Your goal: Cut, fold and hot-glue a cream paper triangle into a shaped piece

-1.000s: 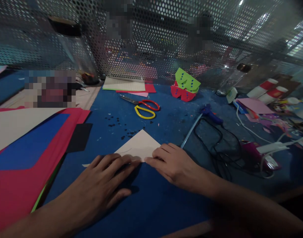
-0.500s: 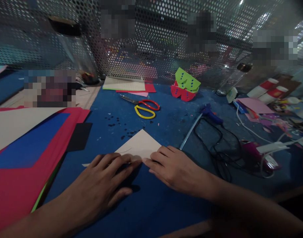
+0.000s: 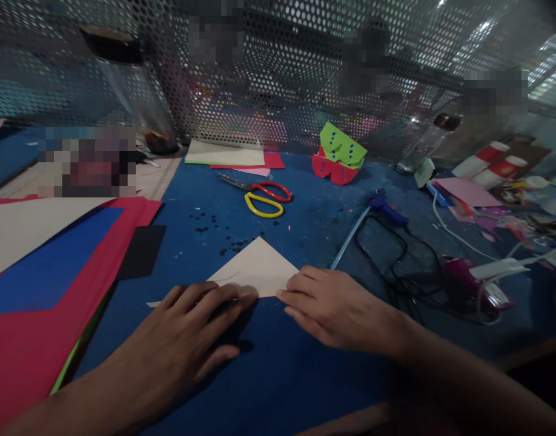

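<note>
nearer me than the scissors (image 3: 249, 189), pale paper (image 3: 260, 266) lies partly under my flattened left hand (image 3: 194, 324); my half-curled right hand (image 3: 327, 306) touches it, pinching or not i cannot tell.

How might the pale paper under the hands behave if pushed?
The pale paper looks thin, so probably light and a little floppy. Lying flat on the blue table, it may slide easily once the left hand and right hand lift.

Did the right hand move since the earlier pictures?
Yes: judged against the scissors, the right hand has moved a little rightward, away from the left hand.
</note>
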